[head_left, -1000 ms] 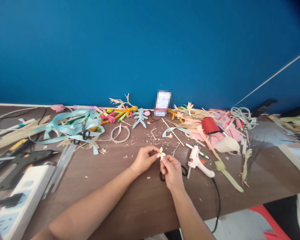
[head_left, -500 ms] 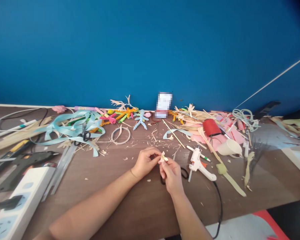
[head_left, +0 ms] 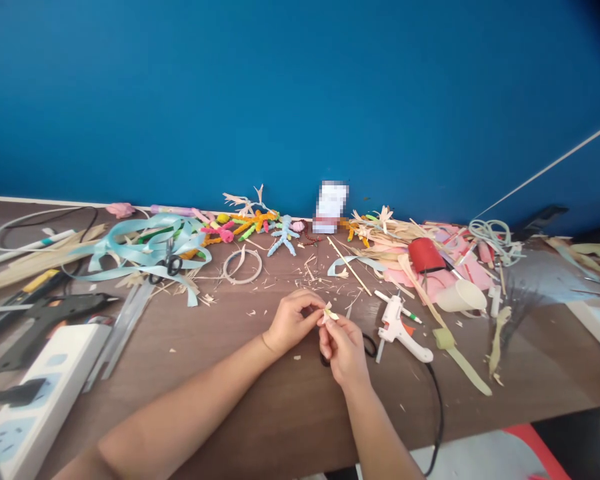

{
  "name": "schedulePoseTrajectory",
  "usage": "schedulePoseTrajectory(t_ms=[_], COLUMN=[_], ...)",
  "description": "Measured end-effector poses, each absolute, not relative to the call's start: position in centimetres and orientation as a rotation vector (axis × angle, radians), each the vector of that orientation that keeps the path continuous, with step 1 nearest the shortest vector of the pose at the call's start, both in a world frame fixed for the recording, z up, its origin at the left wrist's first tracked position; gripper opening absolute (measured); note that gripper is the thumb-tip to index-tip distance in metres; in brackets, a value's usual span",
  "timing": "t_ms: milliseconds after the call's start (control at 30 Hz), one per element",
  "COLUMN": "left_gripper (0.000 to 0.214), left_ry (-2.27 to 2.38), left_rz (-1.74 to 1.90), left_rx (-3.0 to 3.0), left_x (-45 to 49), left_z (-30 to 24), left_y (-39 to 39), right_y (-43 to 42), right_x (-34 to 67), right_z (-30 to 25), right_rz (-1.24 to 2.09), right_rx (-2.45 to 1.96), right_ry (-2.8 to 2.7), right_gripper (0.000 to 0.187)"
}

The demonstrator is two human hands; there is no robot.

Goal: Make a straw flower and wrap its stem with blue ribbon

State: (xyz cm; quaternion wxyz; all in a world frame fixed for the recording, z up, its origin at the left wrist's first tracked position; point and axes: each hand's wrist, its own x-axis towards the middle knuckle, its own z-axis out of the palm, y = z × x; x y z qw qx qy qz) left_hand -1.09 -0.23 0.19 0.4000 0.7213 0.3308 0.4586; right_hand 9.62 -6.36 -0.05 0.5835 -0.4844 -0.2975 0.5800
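A small cream-coloured flower with pointed petals (head_left: 329, 312) is pinched between my two hands above the middle of the table. My left hand (head_left: 294, 321) grips it from the left, thumb and forefinger together. From the right, my right hand (head_left: 347, 350) holds its lower part, fingers curled; the flower's base is hidden by them. Black scissor handles (head_left: 370, 345) lie on the table, partly behind my right hand. Just right of that hand rests a white glue gun (head_left: 399, 330), its cable running towards the front edge.
On the left are a white power strip (head_left: 50, 393), a black glue gun (head_left: 55, 320) and light-blue ribbon (head_left: 125, 257). A clear ring (head_left: 243, 267) lies behind my hands among scraps. Further right are a red spool (head_left: 426, 255), a white cup (head_left: 461, 295) and a green ribbon roll (head_left: 445, 339).
The flower has turned slightly in my fingers, its petals now pointing more to the right. Both hands keep nearly the same place; the view has shifted a little.
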Motion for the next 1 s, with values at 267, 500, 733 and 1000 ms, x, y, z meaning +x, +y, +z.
schedulePoseTrajectory(t_ms=[267, 500, 733, 1000], left_gripper=[0.01, 0.009, 0.012, 0.012], left_ry=[0.762, 0.81, 0.808, 0.848], left_rz=[1.164, 0.961, 0.875, 0.867], left_rx=[1.92, 1.649, 1.529, 1.553], left_x=[-1.2, -1.1, -1.1, -1.0], left_z=[0.5, 0.0, -0.6, -0.5], left_y=[-0.3, 0.0, 0.2, 0.1], right_y=[-6.4, -6.4, -6.5, -6.4], right_x=[9.7, 9.8, 9.9, 10.0], right_z=[-0.1, -0.2, -0.3, -0.3], right_rz=[1.325, 1.348, 1.319, 1.342], right_rx=[-1.151, -1.125, -1.187, -1.148], right_ry=[-0.697, -0.68, -0.675, -0.674], right_gripper=[0.019, 0.017, 0.017, 0.018])
